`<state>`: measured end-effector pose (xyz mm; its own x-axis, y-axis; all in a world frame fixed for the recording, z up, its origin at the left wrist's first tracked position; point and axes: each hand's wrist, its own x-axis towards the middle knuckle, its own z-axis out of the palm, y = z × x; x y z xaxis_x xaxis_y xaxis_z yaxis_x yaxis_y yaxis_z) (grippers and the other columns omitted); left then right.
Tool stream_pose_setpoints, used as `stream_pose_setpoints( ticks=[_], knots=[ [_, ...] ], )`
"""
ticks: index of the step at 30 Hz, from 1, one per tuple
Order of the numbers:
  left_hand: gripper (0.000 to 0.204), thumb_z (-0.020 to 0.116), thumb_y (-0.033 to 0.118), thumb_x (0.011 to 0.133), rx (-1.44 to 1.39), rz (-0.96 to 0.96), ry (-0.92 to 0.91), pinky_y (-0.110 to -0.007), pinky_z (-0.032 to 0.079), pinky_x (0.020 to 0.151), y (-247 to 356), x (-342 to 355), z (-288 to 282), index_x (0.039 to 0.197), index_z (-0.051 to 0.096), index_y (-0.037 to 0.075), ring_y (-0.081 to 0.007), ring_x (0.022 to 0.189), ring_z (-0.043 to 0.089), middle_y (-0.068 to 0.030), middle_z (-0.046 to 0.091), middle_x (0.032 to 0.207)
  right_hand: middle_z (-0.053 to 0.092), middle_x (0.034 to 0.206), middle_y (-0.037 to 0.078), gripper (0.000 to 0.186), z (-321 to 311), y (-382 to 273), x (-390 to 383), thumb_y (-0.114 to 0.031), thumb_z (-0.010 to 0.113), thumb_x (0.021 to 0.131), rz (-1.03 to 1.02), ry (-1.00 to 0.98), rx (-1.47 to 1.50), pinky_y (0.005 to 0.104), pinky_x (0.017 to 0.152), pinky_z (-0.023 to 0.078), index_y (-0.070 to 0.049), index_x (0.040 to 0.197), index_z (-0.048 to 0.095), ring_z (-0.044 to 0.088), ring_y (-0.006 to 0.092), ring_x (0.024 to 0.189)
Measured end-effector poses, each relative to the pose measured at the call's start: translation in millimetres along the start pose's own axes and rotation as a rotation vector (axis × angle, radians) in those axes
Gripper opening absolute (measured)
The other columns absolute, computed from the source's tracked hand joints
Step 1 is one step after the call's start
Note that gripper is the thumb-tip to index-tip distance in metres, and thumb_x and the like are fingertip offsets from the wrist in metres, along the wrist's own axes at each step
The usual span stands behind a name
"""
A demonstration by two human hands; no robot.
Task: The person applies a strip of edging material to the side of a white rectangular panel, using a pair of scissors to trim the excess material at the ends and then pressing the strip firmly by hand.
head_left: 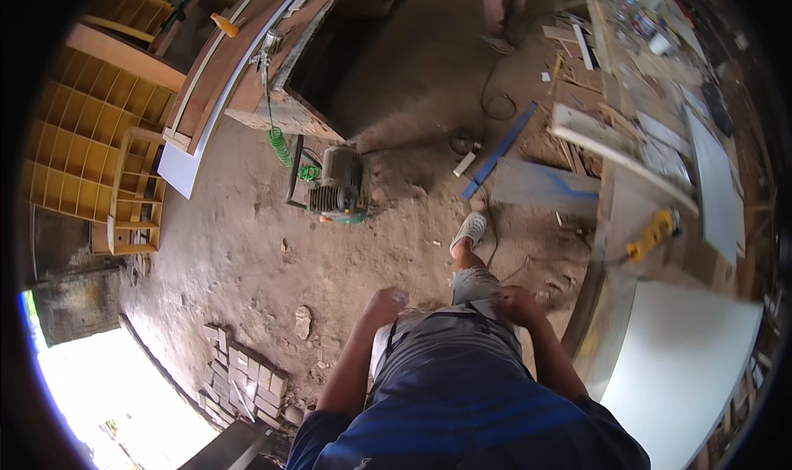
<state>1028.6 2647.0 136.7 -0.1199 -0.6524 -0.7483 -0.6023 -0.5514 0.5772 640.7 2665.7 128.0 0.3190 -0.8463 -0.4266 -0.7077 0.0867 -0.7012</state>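
Note:
My left hand (386,307) hangs beside my left hip, its fingers curled in. A pale patch shows near its fingertips; whether it is a held thing or a mark on the skin I cannot make out. On the other side, my right hand (516,305) is close against my light shorts (474,286), its fingers too blurred and hidden to read. One sandalled foot (469,231) is stepping forward on the dirt floor. Ahead and to the left stands an air compressor (340,185) with a coiled green hose (280,146), out of reach of both hands.
A cluttered workbench (602,198) runs along the right, with a yellow power tool (654,234) and a white panel (681,363). A blue strip (499,150) and cables lie ahead. Stacked bricks (243,375) sit at lower left. Another person (499,8) stands far ahead.

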Motion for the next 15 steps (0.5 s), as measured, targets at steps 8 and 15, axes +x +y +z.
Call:
stream_pose_setpoints(
  ticks=[8, 15],
  knots=[
    [0.03, 0.064, 0.032, 0.088, 0.632, 0.168, -0.194, -0.052, 0.054, 0.076, 82, 73, 3, 0.092, 0.073, 0.003, -0.0418, 0.085, 0.07, -0.0223, 0.072, 0.09, 0.072, 0.091, 0.018, 0.028, -39, 27, 125, -0.029, 0.058, 0.089, 0.098, -0.608, -0.235, 0.0496, 0.083, 0.053, -0.009, 0.097, 0.076, 0.07, 0.0352, 0.093],
    [0.03, 0.06, 0.033, 0.092, 0.417, 0.188, -0.649, -0.053, 0.053, 0.073, 150, 150, -15, 0.087, 0.071, 0.006, -0.0419, 0.081, 0.069, -0.0217, 0.07, 0.086, 0.073, 0.091, 0.016, 0.026, -77, 90, 246, -0.031, 0.065, 0.093, 0.036, -0.778, 0.211, 0.0415, 0.079, 0.055, -0.008, 0.099, 0.073, 0.072, 0.0318, 0.091]
  ],
)
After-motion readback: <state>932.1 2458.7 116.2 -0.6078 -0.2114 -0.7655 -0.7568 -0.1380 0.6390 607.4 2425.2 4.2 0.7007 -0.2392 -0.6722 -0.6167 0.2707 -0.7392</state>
